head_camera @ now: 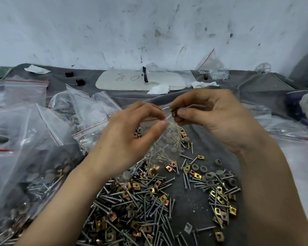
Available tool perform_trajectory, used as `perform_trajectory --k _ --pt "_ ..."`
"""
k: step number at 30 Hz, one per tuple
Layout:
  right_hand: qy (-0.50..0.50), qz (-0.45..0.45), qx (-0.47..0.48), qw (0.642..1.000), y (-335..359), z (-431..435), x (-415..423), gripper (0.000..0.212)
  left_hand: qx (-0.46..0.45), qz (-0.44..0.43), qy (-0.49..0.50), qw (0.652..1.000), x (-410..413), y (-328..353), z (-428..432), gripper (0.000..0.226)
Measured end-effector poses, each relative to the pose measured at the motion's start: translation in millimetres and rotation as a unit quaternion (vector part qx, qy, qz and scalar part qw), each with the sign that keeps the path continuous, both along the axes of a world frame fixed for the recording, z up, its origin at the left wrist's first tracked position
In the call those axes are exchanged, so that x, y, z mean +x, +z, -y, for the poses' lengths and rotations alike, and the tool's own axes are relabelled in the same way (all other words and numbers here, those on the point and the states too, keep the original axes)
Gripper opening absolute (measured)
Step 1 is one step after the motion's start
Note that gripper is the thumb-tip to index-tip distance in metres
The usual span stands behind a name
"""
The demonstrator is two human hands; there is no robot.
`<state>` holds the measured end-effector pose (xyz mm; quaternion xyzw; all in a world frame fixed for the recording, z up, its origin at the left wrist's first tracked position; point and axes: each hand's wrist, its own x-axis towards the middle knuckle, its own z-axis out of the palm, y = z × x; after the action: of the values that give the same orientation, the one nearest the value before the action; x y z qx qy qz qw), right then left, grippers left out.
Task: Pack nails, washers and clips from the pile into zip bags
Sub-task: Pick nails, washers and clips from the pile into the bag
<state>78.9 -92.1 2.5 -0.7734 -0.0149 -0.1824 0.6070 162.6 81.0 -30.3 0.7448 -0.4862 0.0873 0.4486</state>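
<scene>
Zip bag (167, 148), part-filled with nails and grey washers, sits over the pile (140, 201) on the grey-clothed table (190, 205). Left hand (132, 135) pinches its red-striped mouth. Right hand (217, 121) pinches what look like brass clips (174, 114) at the opening. Filled bags (25, 139) heaped left.

Two hands (124, 137) (217, 119), one held zip bag (165, 148), two black blocks (68, 74) (80, 82), three tissues (37, 69) (158, 89) (204, 84)

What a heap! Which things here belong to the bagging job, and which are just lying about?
In the job: left hand holding the small bag; right hand pinching a clip; the pile of nails, washers, clips; filled bags.
Lying about: white board, tissues, black blocks.
</scene>
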Motion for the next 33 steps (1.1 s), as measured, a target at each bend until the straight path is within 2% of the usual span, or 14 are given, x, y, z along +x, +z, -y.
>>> perform_trajectory --k 3,7,12,17,26,33 --pt "0.021 -0.011 -0.038 0.999 1 -10 1 0.022 -0.012 -0.002 0.002 1.0 -2 0 3 0.032" --pt "0.024 -0.021 -0.013 0.999 3 -14 1 0.019 -0.036 -0.026 0.009 0.999 -2 1 3 0.023" --pt "0.031 -0.019 -0.069 0.997 6 -16 -2 0.03 -0.078 -0.145 -0.01 0.986 -2 3 3 0.012" --pt "-0.004 0.002 -0.132 0.991 5 -22 2 0.028 -0.079 -0.205 -0.022 0.975 2 3 1 0.015" --pt "-0.045 0.026 -0.203 0.978 7 -30 2 0.02 -0.081 -0.224 -0.03 0.971 4 5 0 0.017" --pt "-0.091 0.084 -0.174 0.977 8 -25 0 0.023 -0.143 -0.264 -0.032 0.953 7 7 -4 0.017"
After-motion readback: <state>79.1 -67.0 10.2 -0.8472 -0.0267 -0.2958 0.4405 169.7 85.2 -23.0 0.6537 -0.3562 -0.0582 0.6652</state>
